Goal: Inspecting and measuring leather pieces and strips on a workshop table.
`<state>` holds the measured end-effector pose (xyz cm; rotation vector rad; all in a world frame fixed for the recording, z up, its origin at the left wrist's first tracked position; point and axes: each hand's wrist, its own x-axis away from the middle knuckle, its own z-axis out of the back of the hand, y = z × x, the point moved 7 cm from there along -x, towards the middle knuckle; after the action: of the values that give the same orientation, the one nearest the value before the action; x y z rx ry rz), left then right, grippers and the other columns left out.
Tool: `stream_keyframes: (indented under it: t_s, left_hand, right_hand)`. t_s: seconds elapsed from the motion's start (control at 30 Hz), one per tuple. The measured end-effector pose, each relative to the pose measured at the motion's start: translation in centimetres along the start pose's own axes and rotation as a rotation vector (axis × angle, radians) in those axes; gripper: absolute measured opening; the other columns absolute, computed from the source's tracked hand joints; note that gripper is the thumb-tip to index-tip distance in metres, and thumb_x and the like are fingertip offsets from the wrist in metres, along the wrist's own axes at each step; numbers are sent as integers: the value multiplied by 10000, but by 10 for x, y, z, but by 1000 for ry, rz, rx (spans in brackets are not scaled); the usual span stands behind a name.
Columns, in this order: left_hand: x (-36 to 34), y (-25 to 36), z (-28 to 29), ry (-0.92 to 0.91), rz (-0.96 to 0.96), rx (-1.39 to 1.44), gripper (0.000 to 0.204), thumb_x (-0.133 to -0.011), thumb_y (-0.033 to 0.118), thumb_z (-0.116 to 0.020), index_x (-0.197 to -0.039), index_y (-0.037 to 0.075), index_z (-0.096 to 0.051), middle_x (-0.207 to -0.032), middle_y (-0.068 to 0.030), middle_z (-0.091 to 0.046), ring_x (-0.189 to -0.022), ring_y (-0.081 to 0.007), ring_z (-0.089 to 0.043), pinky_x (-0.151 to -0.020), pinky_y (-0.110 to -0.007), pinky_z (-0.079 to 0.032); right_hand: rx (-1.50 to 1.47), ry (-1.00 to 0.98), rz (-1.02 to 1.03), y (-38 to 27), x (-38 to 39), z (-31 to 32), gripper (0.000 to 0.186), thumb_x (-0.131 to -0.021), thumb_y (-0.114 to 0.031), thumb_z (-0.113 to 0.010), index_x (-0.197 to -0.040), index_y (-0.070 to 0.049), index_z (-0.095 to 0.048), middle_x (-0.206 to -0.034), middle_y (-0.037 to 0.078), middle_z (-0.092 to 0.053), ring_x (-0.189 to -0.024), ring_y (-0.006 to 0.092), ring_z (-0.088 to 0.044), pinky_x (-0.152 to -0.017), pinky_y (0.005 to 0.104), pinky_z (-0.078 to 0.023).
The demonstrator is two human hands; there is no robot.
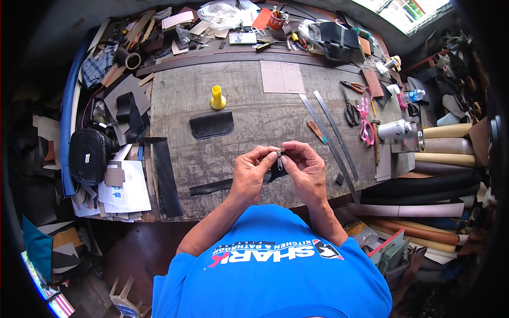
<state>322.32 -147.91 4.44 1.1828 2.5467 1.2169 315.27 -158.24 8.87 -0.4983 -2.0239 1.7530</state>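
My left hand and my right hand meet above the worktable, thumbs and fingers pinched on a small metal zipper slider with dark material behind it. A long black strip lies on the table at the left of my hands. Farther back rest a black rounded piece and a yellow plastic tool with a flared base.
Metal rulers, a small knife, scissors, pliers and a white can lie at right. A light card and clutter occupy the back; a black bag and papers are left; material rolls are stacked right.
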Motion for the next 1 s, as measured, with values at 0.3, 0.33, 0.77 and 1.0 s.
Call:
stream_keyframes:
  t_s: [0.3, 0.33, 0.77, 1.0]
  left_hand:
    - [0, 5, 1, -34, -11, -174, 176, -907, 29, -635, -1070, -15, -685, -965, -28, -646, -875, -76, -594, -806, -212, -481]
    - [0, 5, 0, -36, -10, -175, 176, -907, 29, -635, -1070, -15, -685, -965, -28, -646, -875, -76, -594, -806, -212, -481]
    - [1, 11, 10, -42, 46, -284, 131, -887, 73, -676, -988, -6, -704, -894, -19, -653, -827, -80, -590, -756, -226, -478]
    - [5, 2, 15, 9, 55, -233, 133, -894, 74, -671, -991, -16, -687, -885, -34, -670, -814, -77, -603, -748, -224, -492]
  right_hand:
    - [314, -153, 47, -12, -9, 6, 275, -878, 35, -606, -1152, 7, -612, -1018, 112, -689, -976, 146, -659, -837, 270, -527]
    - [323, -166, 59, -12, -9, 6, 279, -876, 34, -606, -1153, 1, -614, -1015, 115, -691, -971, 148, -662, -832, 271, -528]
    - [73, -174, -84, 5, -6, -3, 320, -910, 38, -578, -1225, 8, -534, -988, 73, -639, -931, 103, -609, -817, 243, -507]
    - [93, -162, -112, 7, 0, -5, 337, -909, 55, -568, -1240, 1, -529, -990, 74, -644, -933, 95, -609, -808, 236, -512]
